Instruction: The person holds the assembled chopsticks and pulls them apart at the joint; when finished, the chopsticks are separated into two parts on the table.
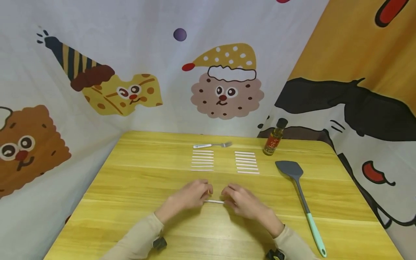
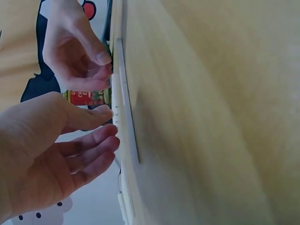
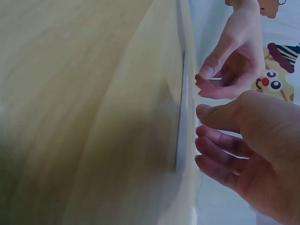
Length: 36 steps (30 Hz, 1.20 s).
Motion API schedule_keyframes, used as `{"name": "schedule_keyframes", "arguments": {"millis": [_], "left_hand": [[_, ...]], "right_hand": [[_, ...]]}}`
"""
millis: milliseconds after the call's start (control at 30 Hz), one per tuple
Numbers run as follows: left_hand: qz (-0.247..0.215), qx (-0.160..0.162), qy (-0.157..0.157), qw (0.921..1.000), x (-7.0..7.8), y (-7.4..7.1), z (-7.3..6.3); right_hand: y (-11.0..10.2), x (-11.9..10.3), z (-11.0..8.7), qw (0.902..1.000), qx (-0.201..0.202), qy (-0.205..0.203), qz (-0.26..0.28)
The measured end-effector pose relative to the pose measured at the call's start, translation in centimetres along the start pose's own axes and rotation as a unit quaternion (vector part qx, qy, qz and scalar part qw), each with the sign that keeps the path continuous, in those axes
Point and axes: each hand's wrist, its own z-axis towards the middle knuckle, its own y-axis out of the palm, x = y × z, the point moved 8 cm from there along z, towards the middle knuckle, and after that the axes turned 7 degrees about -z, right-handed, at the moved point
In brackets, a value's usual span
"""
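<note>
A thin white stick [image 1: 215, 201] lies flat on the wooden table between the two hands, and its full length shows in the left wrist view. My left hand [image 1: 194, 194] hovers at its left end with loosely bent fingers. At the other end is my right hand [image 1: 242, 200], its fingers also relaxed and slightly curved. Both wrist views show the fingertips just off the stick [image 3: 183, 112], thumb and fingers apart, with nothing between them. Farther back lie two columns of similar white sticks, a left column [image 1: 203, 162] and a right column [image 1: 247, 165].
A fork with a white handle [image 1: 202, 146] lies behind the left column. At the back right stands a dark-capped bottle [image 1: 273, 141] with a red label. A grey spatula [image 1: 302, 195] with a mint-green handle lies along the right side. Behind the table hangs a printed cloth [image 1: 169, 119].
</note>
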Motion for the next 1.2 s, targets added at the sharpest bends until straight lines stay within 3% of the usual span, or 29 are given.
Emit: {"name": "schedule_keyframes", "arguments": {"millis": [333,867,1200], "left_hand": [[-0.004,-0.005,-0.007,1.0000,-0.5,1.2,0.0],[-0.020,0.012,-0.005,0.9997,-0.7,0.5,1.0],[0.036,0.040,0.014,0.9984,-0.4,-0.5,1.5]], "right_hand": [[1.6,1.0,-0.2,0.9977,-0.051,0.025,0.038],[-0.5,1.3,0.7,0.9981,0.048,-0.022,-0.031],[-0.5,1.5,1.3,0.9982,0.036,-0.022,-0.042]]}}
